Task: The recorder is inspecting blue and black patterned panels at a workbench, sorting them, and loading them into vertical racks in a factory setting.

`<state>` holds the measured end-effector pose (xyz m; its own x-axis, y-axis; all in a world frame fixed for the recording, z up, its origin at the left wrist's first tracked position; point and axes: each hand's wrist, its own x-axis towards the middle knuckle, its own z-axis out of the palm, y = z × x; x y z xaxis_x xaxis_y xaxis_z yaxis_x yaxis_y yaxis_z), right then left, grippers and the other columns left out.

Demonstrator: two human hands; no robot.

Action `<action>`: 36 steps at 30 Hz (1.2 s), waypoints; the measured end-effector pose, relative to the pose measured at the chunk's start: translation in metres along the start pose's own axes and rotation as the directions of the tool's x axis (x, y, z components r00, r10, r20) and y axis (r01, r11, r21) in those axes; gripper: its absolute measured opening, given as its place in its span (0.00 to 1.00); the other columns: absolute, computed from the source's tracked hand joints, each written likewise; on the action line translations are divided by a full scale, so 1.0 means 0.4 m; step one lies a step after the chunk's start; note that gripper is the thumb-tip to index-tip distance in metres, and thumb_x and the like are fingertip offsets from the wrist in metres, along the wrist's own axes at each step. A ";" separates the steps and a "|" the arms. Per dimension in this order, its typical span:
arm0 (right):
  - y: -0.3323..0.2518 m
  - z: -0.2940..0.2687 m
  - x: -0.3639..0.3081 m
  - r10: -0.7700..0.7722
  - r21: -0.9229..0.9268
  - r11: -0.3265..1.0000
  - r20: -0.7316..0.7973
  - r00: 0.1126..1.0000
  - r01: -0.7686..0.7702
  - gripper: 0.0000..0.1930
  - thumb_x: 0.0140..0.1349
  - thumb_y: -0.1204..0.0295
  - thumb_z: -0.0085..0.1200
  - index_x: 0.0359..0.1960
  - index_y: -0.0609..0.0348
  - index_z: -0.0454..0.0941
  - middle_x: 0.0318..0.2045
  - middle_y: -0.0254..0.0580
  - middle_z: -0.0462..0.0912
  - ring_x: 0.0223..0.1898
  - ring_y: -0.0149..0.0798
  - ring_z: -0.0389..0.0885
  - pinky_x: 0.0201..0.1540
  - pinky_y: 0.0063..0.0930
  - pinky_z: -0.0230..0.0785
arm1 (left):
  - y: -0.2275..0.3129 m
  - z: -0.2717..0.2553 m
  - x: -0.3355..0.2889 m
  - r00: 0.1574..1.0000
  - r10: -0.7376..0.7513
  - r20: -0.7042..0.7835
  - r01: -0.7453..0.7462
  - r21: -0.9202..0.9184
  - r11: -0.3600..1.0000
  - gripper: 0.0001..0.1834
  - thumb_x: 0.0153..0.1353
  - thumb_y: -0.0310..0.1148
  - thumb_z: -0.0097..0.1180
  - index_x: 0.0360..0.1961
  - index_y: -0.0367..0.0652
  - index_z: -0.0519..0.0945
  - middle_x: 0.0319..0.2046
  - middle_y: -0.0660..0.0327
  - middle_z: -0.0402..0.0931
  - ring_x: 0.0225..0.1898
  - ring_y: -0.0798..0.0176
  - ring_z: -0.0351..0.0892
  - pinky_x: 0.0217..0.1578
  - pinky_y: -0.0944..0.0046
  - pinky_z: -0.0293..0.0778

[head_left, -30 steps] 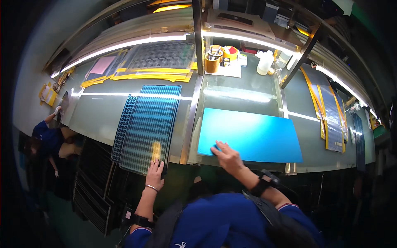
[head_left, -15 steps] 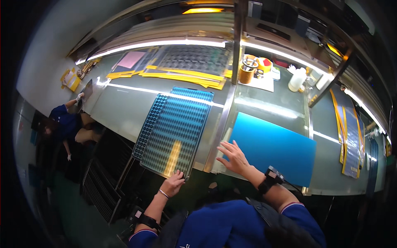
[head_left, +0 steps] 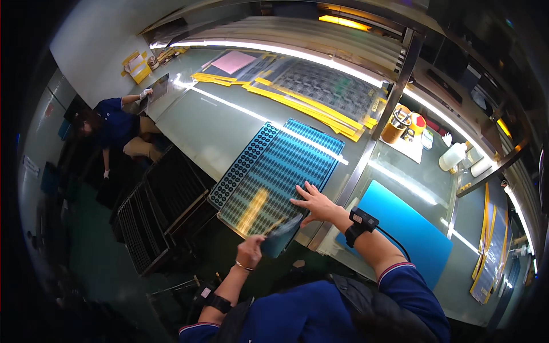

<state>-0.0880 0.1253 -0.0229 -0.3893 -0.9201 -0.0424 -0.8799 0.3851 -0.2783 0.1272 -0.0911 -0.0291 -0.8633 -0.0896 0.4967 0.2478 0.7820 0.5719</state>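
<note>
A patterned sheet [head_left: 257, 177] with rows of dark marks, and a strip of round dark rings on its left, lies on a blue panel [head_left: 277, 247] at the bench edge. My left hand [head_left: 250, 250] is closed on the sheet's near right corner, which is bent up like a thin film. Plain blue panel surface shows under the raised corner. Fingers spread, my right hand [head_left: 315, 204] rests on the sheet near its right edge. To the right, a plain blue board [head_left: 403, 234] lies on the bench.
Yellow-edged films [head_left: 320, 91] are stacked at the back. A brown cup [head_left: 396, 127] and white bottle [head_left: 453, 156] stand behind the blue board. More yellow-edged films [head_left: 490, 246] lie far right. A black slotted rack [head_left: 154, 208] stands below left, near a co-worker [head_left: 117, 123].
My left hand has lifted the sheet's near right corner. My right hand has moved from beside the plain blue board onto the sheet. The whole view has turned.
</note>
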 end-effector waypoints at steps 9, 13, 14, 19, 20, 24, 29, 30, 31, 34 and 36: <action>-0.021 -0.101 0.124 0.052 0.171 0.980 0.270 0.962 -0.101 0.14 0.60 0.66 0.48 0.47 0.44 0.78 0.46 0.52 0.77 0.47 0.51 0.75 0.48 0.42 0.69 | 0.048 0.098 0.127 0.879 0.376 0.292 -0.384 -0.034 0.923 0.18 0.60 0.35 0.51 0.51 0.43 0.73 0.49 0.52 0.72 0.52 0.46 0.70 0.52 0.49 0.66; -0.057 -0.422 0.182 0.061 0.088 0.996 -0.522 0.851 -0.018 0.12 0.55 0.75 0.46 0.37 0.49 0.80 0.29 0.45 0.82 0.25 0.47 0.80 0.30 0.38 0.73 | 0.037 0.177 0.189 0.892 -0.300 0.337 0.035 0.611 0.791 0.25 0.61 0.49 0.47 0.61 0.66 0.66 0.66 0.53 0.50 0.66 0.37 0.47 0.58 0.28 0.46; -0.099 -0.502 0.164 0.097 0.123 0.992 -0.621 0.778 -0.026 0.11 0.55 0.74 0.47 0.37 0.49 0.80 0.29 0.44 0.82 0.22 0.46 0.80 0.28 0.38 0.72 | 0.025 0.184 0.190 0.889 -0.302 0.345 0.035 0.607 0.794 0.25 0.61 0.49 0.47 0.61 0.66 0.66 0.66 0.53 0.50 0.66 0.37 0.47 0.58 0.28 0.46; -0.229 -0.503 -0.030 0.052 0.025 0.999 -0.701 0.712 -0.048 0.13 0.51 0.77 0.49 0.40 0.60 0.74 0.35 0.49 0.80 0.35 0.49 0.80 0.34 0.39 0.72 | -0.019 0.196 0.230 0.860 -0.302 0.411 0.026 0.556 0.831 0.25 0.61 0.56 0.41 0.61 0.77 0.63 0.68 0.53 0.46 0.66 0.31 0.42 0.53 0.20 0.40; -0.247 -0.459 -0.084 0.063 0.030 0.998 -0.715 0.696 -0.059 0.16 0.51 0.76 0.50 0.44 0.62 0.72 0.43 0.50 0.77 0.46 0.51 0.77 0.43 0.40 0.72 | 0.006 0.186 0.246 0.883 -0.252 0.396 -0.036 0.593 0.804 0.27 0.60 0.53 0.47 0.62 0.68 0.64 0.63 0.51 0.58 0.62 0.33 0.53 0.56 0.27 0.49; -0.289 -0.174 -0.287 0.259 0.089 0.952 -0.744 0.616 -0.293 0.23 0.52 0.80 0.48 0.53 0.56 0.72 0.54 0.53 0.72 0.58 0.51 0.69 0.62 0.52 0.55 | -0.173 0.181 0.195 0.956 -0.288 -0.058 0.272 -0.194 0.942 0.19 0.60 0.33 0.53 0.52 0.40 0.73 0.45 0.54 0.77 0.46 0.49 0.76 0.47 0.54 0.71; -0.325 0.079 -0.493 0.449 0.131 0.858 -0.659 0.603 -0.497 0.24 0.52 0.79 0.48 0.53 0.48 0.74 0.56 0.51 0.71 0.60 0.49 0.67 0.65 0.52 0.48 | 0.142 -0.046 0.358 0.915 -0.310 -0.258 0.162 -0.469 0.868 0.10 0.61 0.21 0.49 0.43 0.29 0.77 0.36 0.53 0.79 0.35 0.65 0.79 0.40 0.69 0.76; -0.321 0.106 -0.517 0.469 0.111 0.840 -0.640 0.608 -0.531 0.24 0.53 0.79 0.48 0.54 0.46 0.74 0.56 0.50 0.70 0.60 0.48 0.66 0.66 0.52 0.46 | 0.233 -0.067 0.397 0.942 -0.215 -0.257 0.047 -0.535 0.844 0.10 0.61 0.21 0.49 0.42 0.29 0.77 0.36 0.52 0.79 0.35 0.66 0.79 0.38 0.69 0.76; -0.315 0.142 -0.539 0.514 0.125 0.823 -0.577 0.635 -0.554 0.24 0.54 0.79 0.48 0.54 0.47 0.73 0.58 0.52 0.67 0.62 0.50 0.63 0.67 0.52 0.43 | 0.320 -0.076 0.434 0.958 -0.117 -0.263 -0.068 -0.601 0.797 0.10 0.61 0.20 0.49 0.42 0.28 0.77 0.35 0.52 0.79 0.35 0.67 0.78 0.37 0.70 0.76; -0.294 0.202 -0.592 0.556 0.224 0.825 -0.483 0.677 -0.518 0.23 0.56 0.70 0.53 0.56 0.48 0.71 0.61 0.57 0.62 0.65 0.54 0.55 0.67 0.52 0.41 | 0.502 -0.116 0.509 0.864 0.275 -0.421 -0.471 -0.488 0.734 0.09 0.61 0.22 0.48 0.39 0.27 0.76 0.34 0.51 0.78 0.32 0.63 0.78 0.35 0.69 0.75; -0.330 0.097 -0.600 0.560 0.240 0.821 -0.515 0.649 -0.518 0.24 0.55 0.67 0.55 0.56 0.50 0.71 0.61 0.56 0.62 0.65 0.54 0.56 0.67 0.52 0.41 | 0.561 -0.233 0.540 0.671 0.549 -0.498 -0.712 -0.227 0.665 0.10 0.63 0.25 0.46 0.38 0.27 0.75 0.36 0.50 0.77 0.32 0.61 0.78 0.36 0.68 0.75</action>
<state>0.1322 0.2927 -0.0133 -0.8860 -0.3444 0.3105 -0.4548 0.7760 -0.4370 0.0374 0.0075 0.2672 -0.2247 0.0621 0.9724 0.8789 0.4439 0.1747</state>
